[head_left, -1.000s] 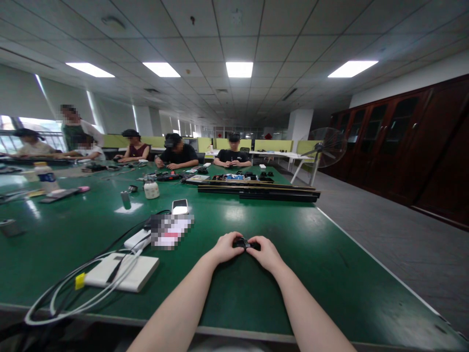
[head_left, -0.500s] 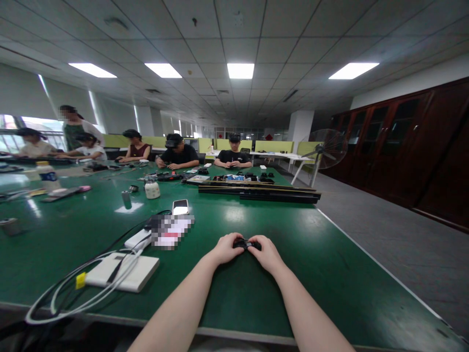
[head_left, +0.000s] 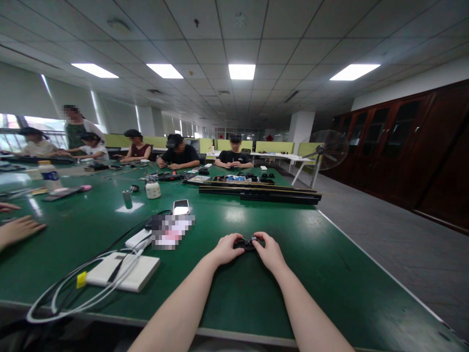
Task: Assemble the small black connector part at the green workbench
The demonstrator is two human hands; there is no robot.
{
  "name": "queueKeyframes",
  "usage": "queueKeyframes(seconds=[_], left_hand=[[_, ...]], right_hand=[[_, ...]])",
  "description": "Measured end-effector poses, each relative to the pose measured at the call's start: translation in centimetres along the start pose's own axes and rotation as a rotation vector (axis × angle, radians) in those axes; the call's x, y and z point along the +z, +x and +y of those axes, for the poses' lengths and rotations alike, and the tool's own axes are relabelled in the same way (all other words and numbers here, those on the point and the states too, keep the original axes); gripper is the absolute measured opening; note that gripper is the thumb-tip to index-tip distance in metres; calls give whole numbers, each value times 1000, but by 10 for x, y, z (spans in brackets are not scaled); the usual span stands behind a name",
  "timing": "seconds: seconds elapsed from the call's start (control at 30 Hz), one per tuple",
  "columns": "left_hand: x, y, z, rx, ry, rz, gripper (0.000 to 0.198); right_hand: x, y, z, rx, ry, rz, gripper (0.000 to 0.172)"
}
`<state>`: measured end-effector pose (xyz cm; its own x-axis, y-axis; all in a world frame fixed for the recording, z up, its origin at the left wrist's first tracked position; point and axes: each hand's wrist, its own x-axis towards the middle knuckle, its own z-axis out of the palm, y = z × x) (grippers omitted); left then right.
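Observation:
A small black part (head_left: 246, 246), dark and partly covered by fingers, rests at the green tabletop in front of me. My left hand (head_left: 227, 248) is closed on its left end, thumb in front and fingers behind. At its right end, my right hand (head_left: 269, 250) pinches a small grey-and-black piece (head_left: 253, 238) between thumb and forefinger. That piece sits at the top of the black part; whether the two are joined I cannot tell.
On the green table (head_left: 311, 274) a white box (head_left: 142, 274) with looped cables lies left of my arms. Beyond are a phone (head_left: 181, 207), a white jar (head_left: 153, 189) and long black bars (head_left: 278, 196). A co-worker's hand (head_left: 24, 229) rests at the left; other people sit farther back.
My right fingers have shifted slightly, and the small grey piece now shows at their tips. A co-worker's hands have come in at the left edge. My left hand has hardly moved.

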<state>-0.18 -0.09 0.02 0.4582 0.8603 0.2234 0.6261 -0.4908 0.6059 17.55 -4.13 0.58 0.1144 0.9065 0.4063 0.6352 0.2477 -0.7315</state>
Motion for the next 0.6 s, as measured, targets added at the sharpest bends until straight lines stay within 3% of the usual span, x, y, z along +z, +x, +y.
queueKeyframes(seconds=[0.6], left_hand=[[1, 1, -1, 2, 1, -2, 42]], right_hand=[[-2, 5, 6, 12, 73, 181, 33]])
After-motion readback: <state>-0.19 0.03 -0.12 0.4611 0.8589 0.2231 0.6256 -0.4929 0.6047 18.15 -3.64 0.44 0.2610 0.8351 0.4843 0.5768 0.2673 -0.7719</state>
